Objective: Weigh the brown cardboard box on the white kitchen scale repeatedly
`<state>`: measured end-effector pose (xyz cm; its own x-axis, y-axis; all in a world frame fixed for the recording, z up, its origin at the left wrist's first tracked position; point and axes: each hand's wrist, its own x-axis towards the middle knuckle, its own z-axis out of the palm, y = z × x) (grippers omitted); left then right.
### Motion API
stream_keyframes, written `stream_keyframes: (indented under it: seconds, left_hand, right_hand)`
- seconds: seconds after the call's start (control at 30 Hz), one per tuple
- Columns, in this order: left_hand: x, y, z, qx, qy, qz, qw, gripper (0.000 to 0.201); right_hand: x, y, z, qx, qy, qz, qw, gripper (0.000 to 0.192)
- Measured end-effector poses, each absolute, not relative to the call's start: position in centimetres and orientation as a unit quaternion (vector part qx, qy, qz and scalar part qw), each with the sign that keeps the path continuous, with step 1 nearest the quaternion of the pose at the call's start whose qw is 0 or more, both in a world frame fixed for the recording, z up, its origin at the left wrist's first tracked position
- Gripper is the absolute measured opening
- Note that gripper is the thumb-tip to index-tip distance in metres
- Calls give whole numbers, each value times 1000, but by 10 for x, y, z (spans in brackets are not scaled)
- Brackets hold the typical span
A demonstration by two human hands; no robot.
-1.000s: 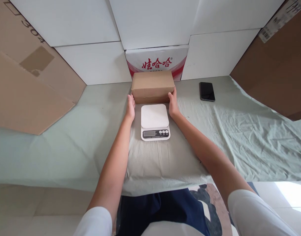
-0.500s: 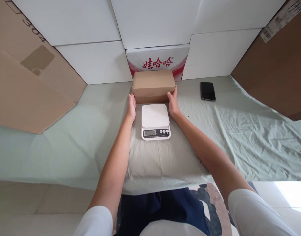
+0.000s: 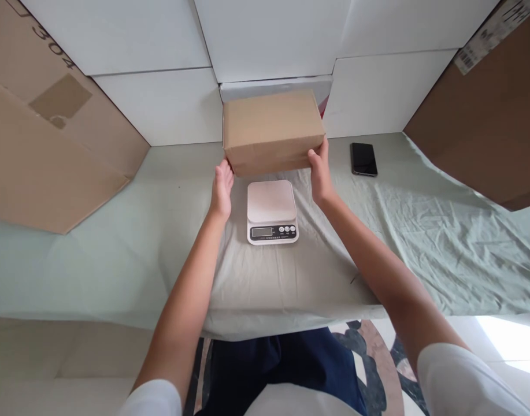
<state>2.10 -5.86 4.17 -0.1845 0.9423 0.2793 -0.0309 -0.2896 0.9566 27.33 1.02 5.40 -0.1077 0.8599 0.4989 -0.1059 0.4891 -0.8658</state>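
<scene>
Left hand: the left hand (image 3: 222, 189) presses flat against the lower left corner of the cardboard box (image 3: 271, 130), fingers pointing up and away, palm turned inward.
Right hand: the right hand (image 3: 321, 173) grips the lower right corner of the same box, thumb on the near face and the other fingers behind it, out of sight.
Grip: the 2 hands are well apart, 1 at each end, clamping the box between them.
Box: plain brown, closed, held in the air with its top tipped slightly toward the camera; it hangs just beyond and above the far edge of the scale.
Scale: a small white kitchen scale (image 3: 272, 211) sits on the cloth between the 2 forearms, its platform bare, with a display and 3 round buttons along the near edge; the readout is too small to read.
Cloth: a pale green sheet (image 3: 421, 231) covers the table, wrinkled on the right side.
Phone: a dark phone (image 3: 363, 159) lies face up on the cloth, right of the right hand and apart from it.
Backdrop: white panels (image 3: 160, 104) stand along the back, and the box hides most of a printed carton behind it.
Sides: a large cardboard sheet (image 3: 52, 133) leans at the left and another brown carton (image 3: 490, 121) at the right.
</scene>
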Motion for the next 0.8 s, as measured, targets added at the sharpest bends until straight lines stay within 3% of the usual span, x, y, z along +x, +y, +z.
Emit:
stream_keyframes:
  seconds: [0.3, 0.8]
  left_hand:
    - [30, -167, 17, 528, 445, 602, 400, 94]
    - [38, -177, 9, 507, 460, 624, 377, 91]
  right_hand:
    - [295, -102, 30, -323, -601, 457, 570, 67]
    - [292, -112, 23, -323, -606, 463, 560, 68]
